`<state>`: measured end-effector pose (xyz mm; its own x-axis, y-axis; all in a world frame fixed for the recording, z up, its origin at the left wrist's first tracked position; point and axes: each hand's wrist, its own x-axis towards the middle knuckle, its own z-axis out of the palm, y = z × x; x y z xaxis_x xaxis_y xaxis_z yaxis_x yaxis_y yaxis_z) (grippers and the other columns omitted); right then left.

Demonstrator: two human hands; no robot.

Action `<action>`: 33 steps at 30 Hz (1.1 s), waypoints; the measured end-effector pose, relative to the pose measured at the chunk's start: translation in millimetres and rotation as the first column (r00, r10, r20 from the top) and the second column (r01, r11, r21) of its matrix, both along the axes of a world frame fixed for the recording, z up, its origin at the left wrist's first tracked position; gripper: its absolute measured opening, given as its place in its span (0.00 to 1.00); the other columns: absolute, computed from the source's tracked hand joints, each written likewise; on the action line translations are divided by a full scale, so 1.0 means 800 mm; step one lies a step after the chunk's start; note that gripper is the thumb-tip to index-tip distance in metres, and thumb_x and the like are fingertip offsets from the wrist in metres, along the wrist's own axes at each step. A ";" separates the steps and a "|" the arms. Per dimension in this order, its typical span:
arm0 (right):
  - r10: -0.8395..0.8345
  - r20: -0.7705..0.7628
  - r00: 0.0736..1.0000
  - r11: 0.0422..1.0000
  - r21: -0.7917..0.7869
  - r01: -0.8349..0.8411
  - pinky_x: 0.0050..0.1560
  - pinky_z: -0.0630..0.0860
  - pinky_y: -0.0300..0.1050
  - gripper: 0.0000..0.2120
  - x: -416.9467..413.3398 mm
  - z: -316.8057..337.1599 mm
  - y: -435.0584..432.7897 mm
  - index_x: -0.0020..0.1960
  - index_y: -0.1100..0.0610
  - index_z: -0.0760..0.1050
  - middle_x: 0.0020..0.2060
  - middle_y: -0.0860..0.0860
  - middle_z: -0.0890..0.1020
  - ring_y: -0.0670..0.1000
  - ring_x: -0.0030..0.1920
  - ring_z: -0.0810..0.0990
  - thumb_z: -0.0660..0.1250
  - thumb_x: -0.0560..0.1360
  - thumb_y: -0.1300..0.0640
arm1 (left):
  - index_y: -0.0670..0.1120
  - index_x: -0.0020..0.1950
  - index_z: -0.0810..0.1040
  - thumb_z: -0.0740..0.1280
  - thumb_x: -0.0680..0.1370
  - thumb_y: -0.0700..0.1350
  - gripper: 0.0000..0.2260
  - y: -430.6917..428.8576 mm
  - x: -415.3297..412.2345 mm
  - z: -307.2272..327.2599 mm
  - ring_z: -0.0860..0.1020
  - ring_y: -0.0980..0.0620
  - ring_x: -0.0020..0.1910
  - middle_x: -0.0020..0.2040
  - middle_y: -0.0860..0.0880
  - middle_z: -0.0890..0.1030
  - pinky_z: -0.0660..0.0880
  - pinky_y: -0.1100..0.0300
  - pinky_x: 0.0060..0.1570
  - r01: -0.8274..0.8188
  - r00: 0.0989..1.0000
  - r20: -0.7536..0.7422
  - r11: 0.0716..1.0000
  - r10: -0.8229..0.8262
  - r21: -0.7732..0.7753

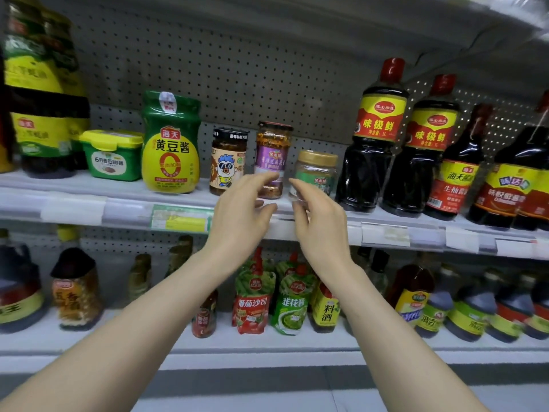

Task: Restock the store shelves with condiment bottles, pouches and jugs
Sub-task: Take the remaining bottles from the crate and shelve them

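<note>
The left hand and right hand hang loosely spread, empty, before the purple-label jar. The green jar reads 海天 黄豆酱; the dark bottle reads 味极鲜.

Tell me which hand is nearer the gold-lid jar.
Right. The right hand overlaps the gold-lid jar at its lower left; the left hand is farther left, before the purple-label jar.

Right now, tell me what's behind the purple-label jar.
Only the perforated back panel shows behind the purple-label jar. The jar itself hides anything directly behind it.
</note>
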<state>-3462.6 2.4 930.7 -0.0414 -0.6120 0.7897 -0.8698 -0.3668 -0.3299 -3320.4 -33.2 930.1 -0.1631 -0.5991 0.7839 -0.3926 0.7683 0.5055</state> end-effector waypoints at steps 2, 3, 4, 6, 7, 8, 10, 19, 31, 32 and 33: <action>0.037 -0.005 0.999 0.999 -0.037 -0.037 0.67 0.74 0.48 0.19 -0.010 -0.009 0.011 0.71 0.59 0.75 0.66 0.52 0.79 0.51 0.65 0.78 0.63 0.81 0.67 | 0.47 0.69 0.75 0.70 0.76 0.36 0.21 0.013 -0.005 -0.007 0.78 0.54 0.58 0.60 0.50 0.78 0.79 0.53 0.58 -0.007 0.999 -0.051 1.000 0.006 -0.020; 0.054 -0.019 0.998 0.997 -0.060 -0.055 0.67 0.73 0.45 0.19 -0.018 -0.015 0.017 0.70 0.59 0.75 0.66 0.52 0.80 0.51 0.64 0.78 0.64 0.81 0.67 | 0.47 0.68 0.75 0.70 0.77 0.36 0.21 0.020 -0.009 -0.012 0.78 0.55 0.58 0.60 0.50 0.78 0.79 0.55 0.58 -0.016 0.997 -0.074 1.000 0.015 -0.021; 0.066 -0.037 0.997 0.994 -0.083 -0.069 0.66 0.73 0.42 0.18 -0.026 -0.022 0.023 0.69 0.59 0.76 0.65 0.52 0.80 0.51 0.64 0.79 0.64 0.81 0.67 | 0.47 0.68 0.76 0.70 0.77 0.36 0.20 0.027 -0.015 -0.017 0.78 0.56 0.58 0.60 0.50 0.78 0.79 0.56 0.57 -0.031 0.995 -0.093 0.999 0.029 -0.019; 0.088 -0.056 0.994 0.990 -0.106 -0.094 0.63 0.72 0.41 0.17 -0.045 -0.038 0.036 0.67 0.59 0.78 0.63 0.53 0.81 0.52 0.62 0.80 0.64 0.80 0.67 | 0.48 0.67 0.76 0.70 0.76 0.37 0.20 0.041 -0.027 -0.036 0.78 0.58 0.56 0.59 0.51 0.79 0.79 0.59 0.55 -0.061 0.991 -0.123 0.998 0.061 -0.001; 0.102 -0.058 0.993 0.989 -0.104 -0.108 0.63 0.73 0.42 0.16 -0.054 -0.049 0.042 0.66 0.60 0.78 0.62 0.54 0.82 0.53 0.62 0.80 0.65 0.80 0.67 | 0.48 0.67 0.76 0.70 0.76 0.37 0.20 0.050 -0.035 -0.048 0.78 0.58 0.56 0.58 0.52 0.79 0.79 0.59 0.55 -0.073 0.988 -0.134 0.997 0.075 0.019; 0.115 -0.058 0.992 0.988 -0.100 -0.121 0.64 0.73 0.42 0.15 -0.065 -0.064 0.049 0.65 0.61 0.79 0.61 0.54 0.82 0.53 0.62 0.80 0.65 0.79 0.68 | 0.49 0.66 0.77 0.70 0.76 0.37 0.19 0.059 -0.045 -0.065 0.79 0.58 0.55 0.58 0.52 0.79 0.79 0.59 0.55 -0.082 0.987 -0.135 0.996 0.088 0.046; 0.151 -0.046 0.987 0.986 -0.064 -0.154 0.66 0.73 0.42 0.15 -0.085 -0.099 0.063 0.64 0.63 0.80 0.60 0.55 0.83 0.53 0.63 0.80 0.66 0.79 0.68 | 0.49 0.66 0.77 0.71 0.75 0.37 0.20 0.078 -0.063 -0.102 0.80 0.58 0.54 0.58 0.52 0.79 0.79 0.58 0.55 -0.104 0.987 -0.114 0.990 0.115 0.100; 0.255 0.058 0.965 0.922 0.287 -0.260 0.63 0.76 0.51 0.16 -0.126 -0.287 0.122 0.65 0.62 0.79 0.63 0.55 0.82 0.55 0.65 0.79 0.66 0.79 0.69 | 0.49 0.67 0.75 0.70 0.76 0.37 0.21 0.153 -0.096 -0.282 0.78 0.57 0.55 0.59 0.53 0.78 0.79 0.59 0.54 -0.158 0.981 -0.031 0.882 0.192 0.443; 0.147 0.224 0.963 0.743 0.618 -0.257 0.64 0.73 0.46 0.18 -0.113 -0.496 0.195 0.67 0.60 0.78 0.63 0.55 0.81 0.56 0.61 0.81 0.67 0.77 0.68 | 0.48 0.68 0.75 0.71 0.74 0.36 0.23 0.216 -0.068 -0.502 0.79 0.56 0.53 0.59 0.52 0.78 0.80 0.58 0.52 -0.213 0.976 0.132 0.659 0.170 0.721; 0.124 0.234 0.964 0.719 0.649 -0.250 0.63 0.75 0.49 0.19 -0.110 -0.515 0.201 0.67 0.59 0.77 0.63 0.54 0.81 0.56 0.61 0.81 0.68 0.78 0.68 | 0.49 0.68 0.75 0.71 0.74 0.36 0.23 0.221 -0.065 -0.522 0.79 0.56 0.53 0.59 0.52 0.78 0.79 0.59 0.52 -0.219 0.975 0.145 0.630 0.168 0.745; 0.106 0.245 0.964 0.697 0.673 -0.248 0.63 0.75 0.50 0.19 -0.107 -0.529 0.207 0.68 0.59 0.77 0.63 0.54 0.81 0.56 0.60 0.81 0.68 0.78 0.68 | 0.49 0.68 0.75 0.71 0.74 0.36 0.23 0.226 -0.064 -0.539 0.79 0.56 0.53 0.59 0.52 0.78 0.79 0.59 0.52 -0.220 0.975 0.153 0.606 0.161 0.764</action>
